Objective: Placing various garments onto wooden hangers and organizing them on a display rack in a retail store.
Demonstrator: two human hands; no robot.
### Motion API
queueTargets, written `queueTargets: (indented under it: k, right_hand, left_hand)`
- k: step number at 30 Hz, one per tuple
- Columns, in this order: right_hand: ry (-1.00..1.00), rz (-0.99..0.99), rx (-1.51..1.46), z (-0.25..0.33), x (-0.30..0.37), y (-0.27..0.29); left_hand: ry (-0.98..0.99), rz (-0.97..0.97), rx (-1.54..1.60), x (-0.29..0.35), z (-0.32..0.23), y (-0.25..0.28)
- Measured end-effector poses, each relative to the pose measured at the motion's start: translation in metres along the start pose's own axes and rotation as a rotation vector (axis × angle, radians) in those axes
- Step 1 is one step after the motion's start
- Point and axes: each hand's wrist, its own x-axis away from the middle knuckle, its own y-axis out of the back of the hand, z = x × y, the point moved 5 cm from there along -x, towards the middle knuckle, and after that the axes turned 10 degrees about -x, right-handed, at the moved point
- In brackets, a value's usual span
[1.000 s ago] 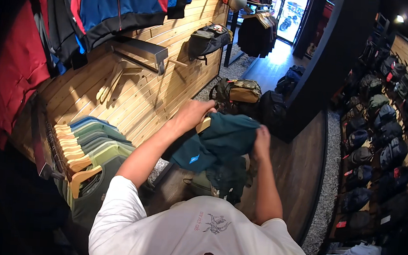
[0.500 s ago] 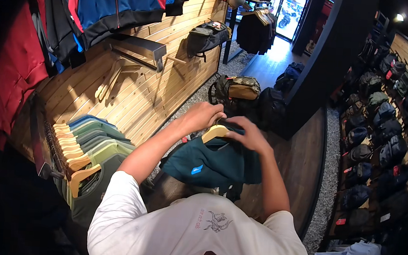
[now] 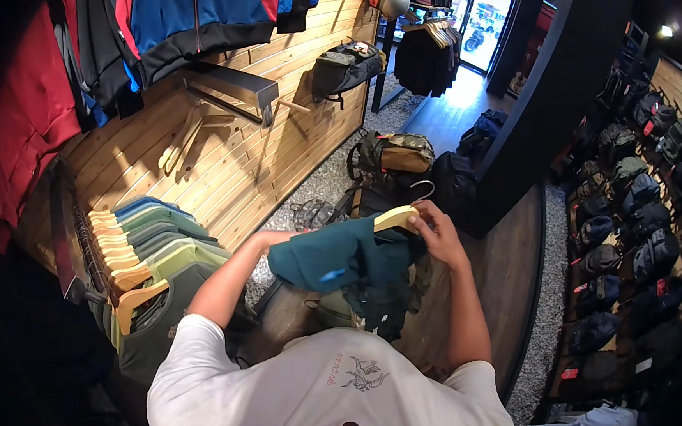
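A dark teal T-shirt (image 3: 319,252) with a small light-blue mark on its chest hangs from a pale wooden hanger (image 3: 395,217) in front of me. My right hand (image 3: 438,233) pinches the hanger near its right end, and the metal hook (image 3: 422,188) sticks up free. At the shirt's left side is my left hand (image 3: 278,239). Its fingers are hidden behind the teal cloth, so I cannot see whether they grip it. The shirt is bunched and tilted, with its left part raised toward my left hand.
At the left, several green and blue shirts (image 3: 171,238) hang on a rail beside a wooden wall (image 3: 227,151). Jackets (image 3: 189,8) hang above. Backpacks (image 3: 391,155) stand ahead near a dark pillar (image 3: 546,108). Shelves of bags (image 3: 629,223) line the right.
My left hand has left the hanger hook and moved down-left to the shirt's side. My right hand has shifted right with the hanger, which now tilts. The shirt's left part has risen.
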Motion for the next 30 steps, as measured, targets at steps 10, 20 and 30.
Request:
queueTargets:
  k: [10,20,30]
  right_hand:
    - [-0.056,0.143,0.412,-0.011,0.015,-0.005]
    - [-0.012,-0.333,0.224,0.017,0.046,0.045]
    - [0.051,-0.407,0.155,0.053,0.062,0.075]
  left_hand:
    - [-0.024,-0.784,-0.893,-0.005,-0.148,0.043]
    - [-0.130,-0.926,-1.169,-0.026,-0.235,0.018]
    - [-0.214,-0.923,-1.273,-0.032,-0.255,0.012]
